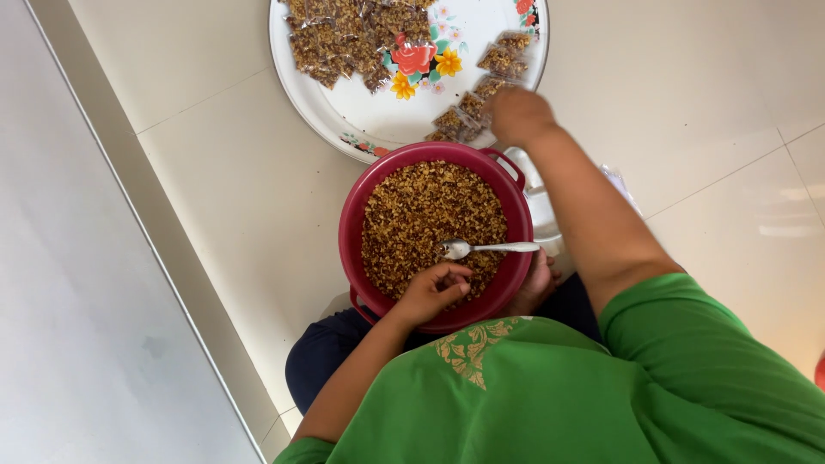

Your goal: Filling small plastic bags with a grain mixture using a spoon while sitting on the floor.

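Observation:
A red bowl (351, 225) full of brown crumbly snack mix sits in front of me on my lap. A metal spoon (490, 248) lies on the mix with its handle pointing right. My left hand (434, 292) rests on the bowl's near rim, fingers curled, close to the spoon's head. My right hand (518, 116) reaches past the bowl to a white floral tray (378, 116) and lies over small clear packets (468, 112) of the same mix. It is blurred, and its grip is hidden.
More filled packets (344, 39) are heaped at the tray's far left. Clear plastic bags (620, 182) lie on the cream tiled floor to the right of the bowl. A grey strip of floor (86, 301) runs along the left.

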